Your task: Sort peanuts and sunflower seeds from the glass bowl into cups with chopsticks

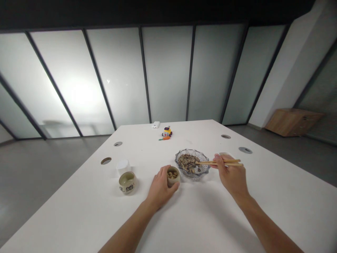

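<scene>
My left hand point(162, 187) wraps round a small ceramic cup point(173, 181) that stands on the table. Several tan, nut-like pieces point(172, 174) lie in that cup. My right hand point(231, 174) grips a pair of wooden chopsticks point(210, 162), their tips down among dark seeds. Those sunflower-like seeds point(187, 162) fill much of a clear scalloped glass bowl point(204, 171), just right of the cup. Whether the tips pinch a piece is too small to tell.
A second ceramic cup point(126, 183) with dark characters stands at left, a white round container point(123, 166) behind it. Farther back are a yellow toy vehicle point(167, 131), an orange carrot-shaped item point(165, 138) and a white device point(156, 124). A white item point(225, 154) sits partly behind my right hand.
</scene>
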### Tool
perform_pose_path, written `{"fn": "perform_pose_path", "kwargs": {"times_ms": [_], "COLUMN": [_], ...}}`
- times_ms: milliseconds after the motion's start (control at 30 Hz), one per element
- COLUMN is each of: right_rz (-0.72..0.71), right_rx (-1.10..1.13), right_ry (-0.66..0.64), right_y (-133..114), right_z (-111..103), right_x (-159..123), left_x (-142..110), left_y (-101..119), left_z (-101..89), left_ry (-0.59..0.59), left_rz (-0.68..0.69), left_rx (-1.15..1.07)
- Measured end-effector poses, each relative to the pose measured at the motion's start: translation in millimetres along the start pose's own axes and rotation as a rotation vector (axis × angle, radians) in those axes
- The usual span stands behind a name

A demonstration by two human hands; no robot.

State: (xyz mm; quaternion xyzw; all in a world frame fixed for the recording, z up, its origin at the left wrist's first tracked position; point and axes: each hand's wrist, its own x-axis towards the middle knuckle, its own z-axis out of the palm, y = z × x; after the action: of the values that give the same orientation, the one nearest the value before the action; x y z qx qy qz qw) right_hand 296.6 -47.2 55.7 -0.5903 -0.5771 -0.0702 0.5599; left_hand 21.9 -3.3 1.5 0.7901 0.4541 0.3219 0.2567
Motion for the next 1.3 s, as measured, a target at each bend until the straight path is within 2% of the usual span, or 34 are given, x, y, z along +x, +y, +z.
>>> {"fn": "perform_pose_path", "kwargs": {"times_ms": [167, 233, 300, 400, 533, 633, 933, 1300], "right_rz": [0.262, 0.321, 0.333, 0.256, -0.053, -0.2, -0.212, -0.202], "right_rx": [0.535, 0.683, 0.724, 0.609, 0.208, 0.042, -0.016, -0.015], "right_ry": [0.091, 0.055, -0.014, -0.027, 0.109, 0.076, -0.116, -0.088], "right_y": [-11.7, -17.5, -21.5, -22.0, -13.1, -6.6, -13.0, -12.4], "right_z": [6.3, 11.2, 14.1, 10.5, -2.0, -4.8, 0.9, 0.1], "right_x": [-5.5, -9.5, -12.7, -12.4, -4.0, -0.2, -4.5, -3.0], "left_x": [0.4, 0.2, 0.0, -0.4, -0.4, -0.2, 0.1, 0.4], "left_y": [0.7, 0.3, -0.3, -0.6, -0.2, -1.1, -0.8, -2.1], "left_z": [-0.3, -0.4, -0.5, -0.6, -0.9, -0.5, 0.3, 0.7], "left_ry": [0.003, 0.003, 0.004, 0.003, 0.007, 0.008, 0.001, 0.0], "left_rz": [-0.003, -0.003, -0.003, -0.003, -0.001, -0.01, -0.009, 0.0], "left_rx": [0.008, 0.007, 0.008, 0.012, 0.009, 0.009, 0.006, 0.012]}}
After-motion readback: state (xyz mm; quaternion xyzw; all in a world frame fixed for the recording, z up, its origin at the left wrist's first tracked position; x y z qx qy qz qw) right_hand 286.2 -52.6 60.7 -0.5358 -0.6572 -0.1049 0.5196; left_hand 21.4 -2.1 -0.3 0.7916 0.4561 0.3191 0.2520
